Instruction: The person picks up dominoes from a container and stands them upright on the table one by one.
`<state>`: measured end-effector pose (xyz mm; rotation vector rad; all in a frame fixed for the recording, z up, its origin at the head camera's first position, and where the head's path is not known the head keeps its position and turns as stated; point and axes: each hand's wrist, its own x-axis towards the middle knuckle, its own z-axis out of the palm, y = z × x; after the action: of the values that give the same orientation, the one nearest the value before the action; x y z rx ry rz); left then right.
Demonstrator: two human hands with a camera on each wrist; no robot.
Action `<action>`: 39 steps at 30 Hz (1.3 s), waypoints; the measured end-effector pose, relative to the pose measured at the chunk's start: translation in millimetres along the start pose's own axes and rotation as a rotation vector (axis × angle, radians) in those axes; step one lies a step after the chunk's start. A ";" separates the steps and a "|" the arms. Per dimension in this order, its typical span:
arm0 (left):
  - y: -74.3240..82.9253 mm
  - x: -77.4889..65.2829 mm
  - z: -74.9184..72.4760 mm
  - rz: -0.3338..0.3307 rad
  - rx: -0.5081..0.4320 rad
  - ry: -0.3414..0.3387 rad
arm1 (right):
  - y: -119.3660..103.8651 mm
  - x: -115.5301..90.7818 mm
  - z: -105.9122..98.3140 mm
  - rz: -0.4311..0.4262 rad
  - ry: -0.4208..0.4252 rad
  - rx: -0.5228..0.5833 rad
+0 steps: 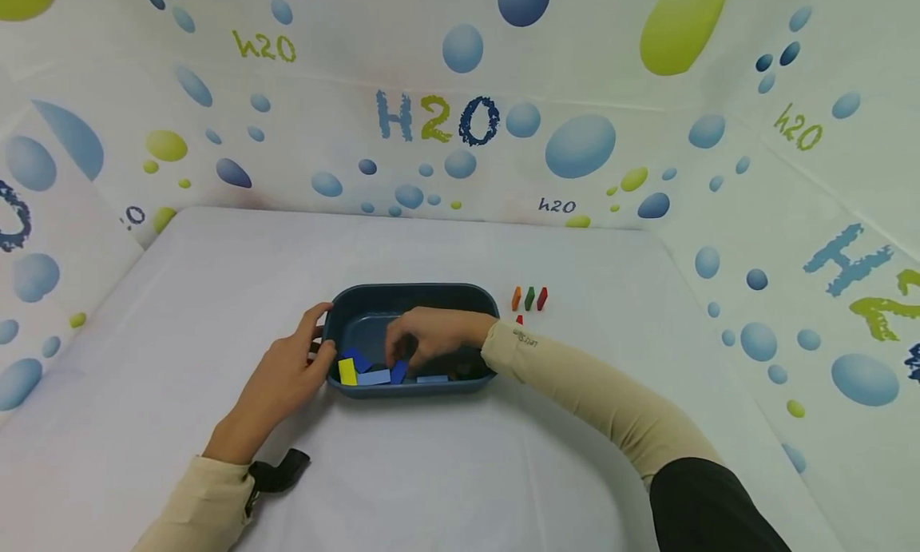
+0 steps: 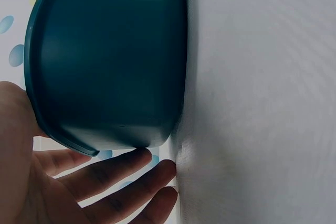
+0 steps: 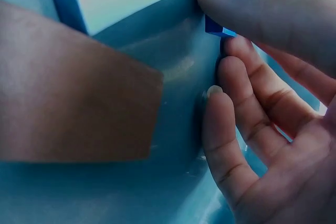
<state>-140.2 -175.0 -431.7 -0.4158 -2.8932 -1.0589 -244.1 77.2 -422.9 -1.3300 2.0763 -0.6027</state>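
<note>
A dark blue-green plastic tub [image 1: 414,392] stands on the table with several flat blocks inside. At its left end my left hand [image 1: 287,372] rests against the rim and outer wall; in the left wrist view the fingers [image 2: 105,174] are spread beside the wall. My right hand [image 1: 434,335] reaches into the tub, thumb and fingertips pinching a blue block [image 3: 213,24]. Close by lie a yellow block [image 1: 348,371], a light blue block [image 1: 374,378] and another blue block [image 1: 357,360]. A brown block [image 3: 79,87] looms blurred in the right wrist view.
Right of the tub, an orange block [image 1: 516,298], a green block [image 1: 529,299] and a red block [image 1: 542,299] stand in a row. Another red piece [image 1: 520,319] shows partly behind the right wrist. A patterned sheet [image 1: 287,137] hangs behind the white-covered table [image 1: 431,472].
</note>
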 end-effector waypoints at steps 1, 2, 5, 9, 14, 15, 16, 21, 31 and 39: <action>-0.1 -0.3 0.1 -0.003 0.000 -0.001 | 0.3 0.2 0.4 -0.003 -0.002 -0.008; 0.1 -0.6 0.1 -0.005 -0.001 -0.002 | 0.5 0.3 0.6 -0.001 -0.002 -0.014; 0.9 -1.0 -0.1 -0.008 -0.001 -0.004 | 1.9 0.2 0.8 -0.001 0.013 -0.025; 2.8 -1.0 -1.1 -0.009 0.003 -0.006 | 2.9 -0.3 -0.4 -0.007 0.037 -0.007; 4.5 -1.0 -2.3 -0.006 0.001 -0.009 | 2.9 -1.3 -1.7 -0.021 0.056 0.047; 4.5 -1.0 -2.4 -0.004 0.000 -0.010 | 2.8 -1.5 -1.8 -0.023 0.067 0.061; 4.5 -1.0 -2.5 -0.003 -0.001 -0.011 | 2.6 -1.8 -1.9 -0.028 0.080 0.075; 4.0 -0.9 -2.4 -0.005 0.000 -0.014 | 1.5 -3.0 -2.2 -0.054 0.139 0.136; 4.0 -1.1 -2.7 -0.003 0.003 -0.012 | 0.1 -5.0 -3.4 -0.090 0.199 0.195; 3.9 -2.4 -1.9 -0.003 0.000 -0.006 | -3.9 -8.2 -6.7 -0.096 0.221 0.243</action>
<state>-137.0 -173.9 -428.0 -0.4158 -2.8998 -1.0603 -243.6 83.6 -413.6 -1.2741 2.0373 -1.0507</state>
